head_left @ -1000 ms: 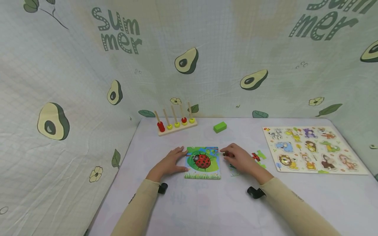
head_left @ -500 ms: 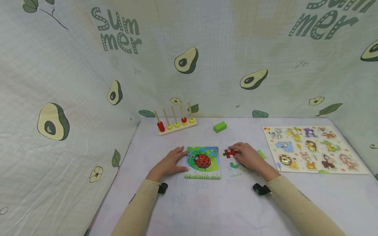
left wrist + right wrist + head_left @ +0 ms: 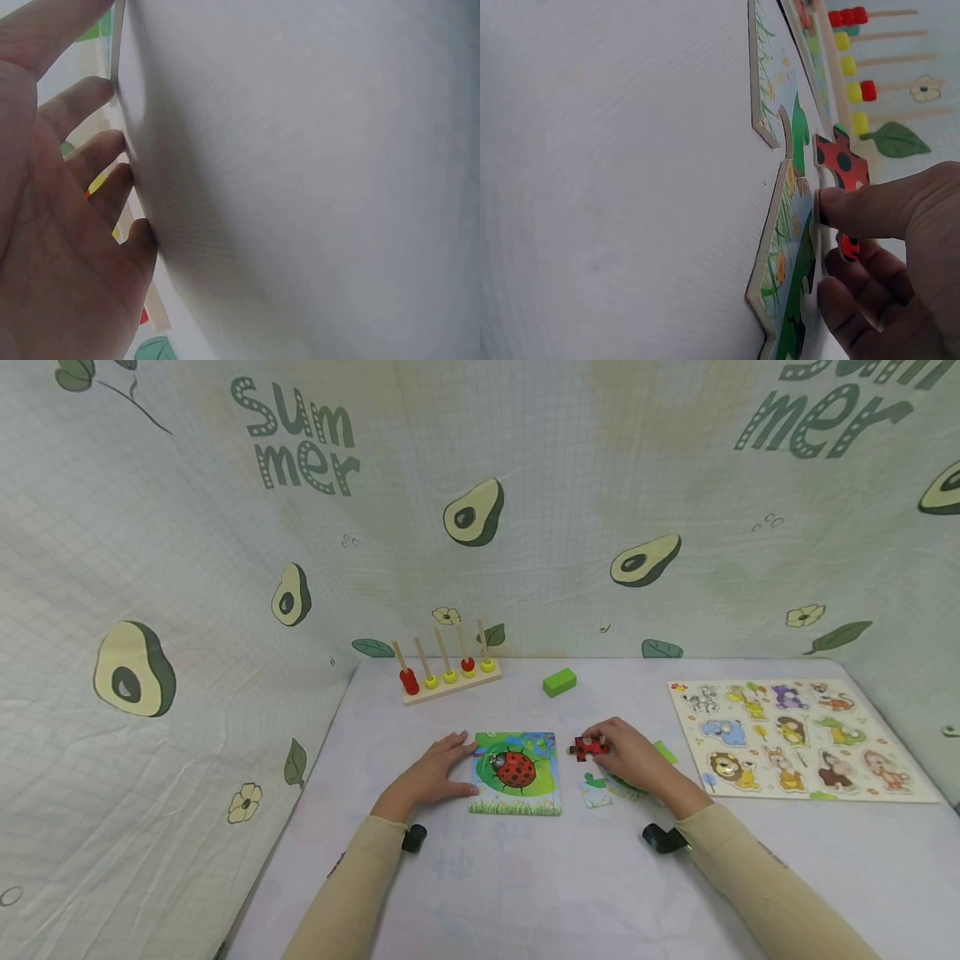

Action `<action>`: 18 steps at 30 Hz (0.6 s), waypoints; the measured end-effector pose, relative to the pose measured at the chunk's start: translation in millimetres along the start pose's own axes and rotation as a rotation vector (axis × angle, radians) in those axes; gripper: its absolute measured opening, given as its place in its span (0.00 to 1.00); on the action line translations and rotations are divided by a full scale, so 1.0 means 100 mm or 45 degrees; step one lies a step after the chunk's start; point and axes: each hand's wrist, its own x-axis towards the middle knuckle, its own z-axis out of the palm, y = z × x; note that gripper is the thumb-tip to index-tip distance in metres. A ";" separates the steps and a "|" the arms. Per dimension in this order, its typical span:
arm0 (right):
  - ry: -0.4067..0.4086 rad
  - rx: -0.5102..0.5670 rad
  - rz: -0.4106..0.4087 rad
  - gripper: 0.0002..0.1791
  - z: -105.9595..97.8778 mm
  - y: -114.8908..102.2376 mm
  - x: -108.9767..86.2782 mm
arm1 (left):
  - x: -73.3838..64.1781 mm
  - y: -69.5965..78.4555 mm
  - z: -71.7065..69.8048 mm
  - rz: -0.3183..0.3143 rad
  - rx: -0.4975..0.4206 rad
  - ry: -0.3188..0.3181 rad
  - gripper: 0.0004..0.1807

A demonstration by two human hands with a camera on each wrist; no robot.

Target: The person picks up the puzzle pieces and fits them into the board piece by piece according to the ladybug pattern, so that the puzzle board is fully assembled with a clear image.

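Note:
A square ladybug puzzle board (image 3: 515, 773) lies at mid-table. My left hand (image 3: 432, 774) rests at its left side, fingers spread and thumb near the edge. In the left wrist view the fingertips (image 3: 112, 142) touch the table. My right hand (image 3: 637, 762) pinches a red puzzle piece (image 3: 847, 161) with black spots, right of the board; the thumb lies over its edge. Beneath and in front of that hand lie loose green-and-blue puzzle pieces (image 3: 596, 793), one with grass and orange flowers (image 3: 784, 255). The right hand partly covers others.
An abacus stand (image 3: 453, 683) with red and yellow beads stands at the back left. A green block (image 3: 559, 682) sits behind the ladybug board. At the right lies a large animal peg puzzle board (image 3: 798, 742). A printed cloth (image 3: 555, 602) hangs behind the table.
My right hand has shifted right, away from the ladybug board's edge, and the red puzzle piece now shows more of its face. My left hand has stayed in place.

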 end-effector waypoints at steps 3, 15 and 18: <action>-0.008 0.020 -0.009 0.17 0.00 0.00 0.00 | 0.00 -0.01 0.01 0.001 -0.011 0.007 0.46; 0.007 0.123 0.028 0.20 -0.01 0.01 0.01 | 0.01 -0.02 0.00 0.009 0.003 -0.003 0.47; 0.030 0.163 0.041 0.18 -0.01 0.00 0.01 | 0.01 -0.01 -0.01 0.007 0.002 -0.011 0.47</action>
